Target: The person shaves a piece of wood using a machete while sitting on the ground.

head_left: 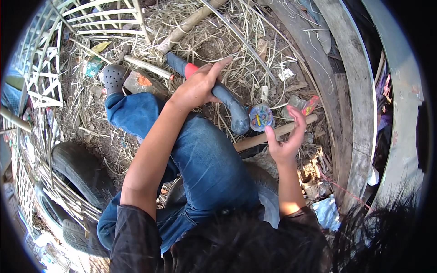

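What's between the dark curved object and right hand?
Head view: a round multicoloured container and part of a pale pole lie between the dark curved object and right hand.

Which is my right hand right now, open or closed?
Open: on your right hand, the thumb stands apart from the fingers, with nothing visible between them.

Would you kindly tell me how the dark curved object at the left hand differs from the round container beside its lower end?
Shape: the dark curved object is long and bent, while the round container is compact and circular.
Colour: the object is dark grey with a red section; the container looks multicoloured, including a yellow streak.
Contact: the left hand grips the object, but neither hand touches the container.
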The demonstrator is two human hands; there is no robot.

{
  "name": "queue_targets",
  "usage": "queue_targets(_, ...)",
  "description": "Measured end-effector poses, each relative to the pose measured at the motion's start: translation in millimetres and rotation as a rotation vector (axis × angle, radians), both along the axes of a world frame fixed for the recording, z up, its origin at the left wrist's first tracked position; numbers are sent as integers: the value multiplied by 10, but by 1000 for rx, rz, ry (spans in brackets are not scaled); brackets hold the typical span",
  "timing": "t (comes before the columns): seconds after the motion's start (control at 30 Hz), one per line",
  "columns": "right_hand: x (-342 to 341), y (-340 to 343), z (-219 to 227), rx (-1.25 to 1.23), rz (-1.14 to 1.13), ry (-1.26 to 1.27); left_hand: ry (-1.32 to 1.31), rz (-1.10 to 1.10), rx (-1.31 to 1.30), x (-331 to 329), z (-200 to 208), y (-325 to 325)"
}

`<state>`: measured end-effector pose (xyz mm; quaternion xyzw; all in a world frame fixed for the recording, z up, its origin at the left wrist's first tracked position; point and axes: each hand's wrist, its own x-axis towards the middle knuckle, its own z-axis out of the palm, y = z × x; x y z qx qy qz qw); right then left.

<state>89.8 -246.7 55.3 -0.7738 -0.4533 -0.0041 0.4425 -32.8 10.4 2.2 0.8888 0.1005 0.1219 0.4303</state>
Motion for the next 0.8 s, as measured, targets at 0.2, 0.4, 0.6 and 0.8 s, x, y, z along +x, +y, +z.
queue_targets(0.2,-75,1400,283,-860,302,455,47,-38,-22,-23,121,102)
queue_targets(0.4,221,1600,592,-853,399,697,-215,36,-158,-42,32,345)
queue_targets(0.6,447,1580,1337,-880,394,750,-122,215,-247,83,-91,644)
queue_targets(0.8,767,1262,2149,-864,289,596,-132,446,-472,252,-73,728)
